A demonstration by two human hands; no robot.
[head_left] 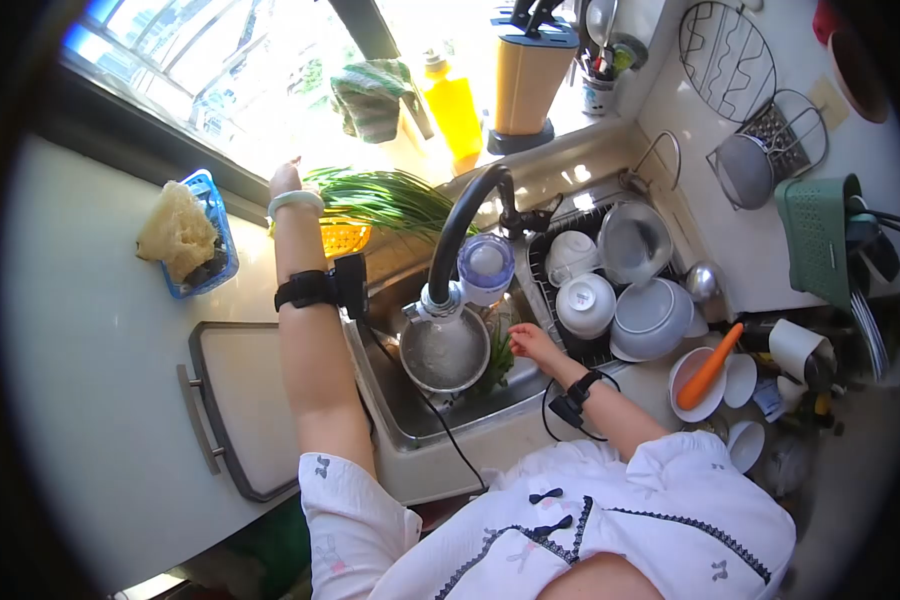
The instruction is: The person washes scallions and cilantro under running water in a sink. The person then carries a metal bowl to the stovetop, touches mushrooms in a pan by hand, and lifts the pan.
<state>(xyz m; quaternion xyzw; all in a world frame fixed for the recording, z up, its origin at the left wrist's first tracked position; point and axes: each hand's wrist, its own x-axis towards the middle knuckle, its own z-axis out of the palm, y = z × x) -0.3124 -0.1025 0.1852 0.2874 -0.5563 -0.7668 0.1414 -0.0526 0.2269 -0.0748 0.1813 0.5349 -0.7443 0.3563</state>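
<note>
My left hand is stretched far forward by the window, beside long green chives that lie over a yellow basket. Glare washes it out and its fingers are mostly hidden. Over the sink's right side, my right hand has its fingers curled in, with nothing visible in them. Just left of it, leafy greens lie in the sink. A round metal bowl of cloudy, frothy water sits there under the black faucet with its clear filter head.
White bowls and a glass bowl fill the drying rack on the right. A carrot rests across a bowl. A cutting board and blue basket are left. A knife block and yellow bottle stand behind.
</note>
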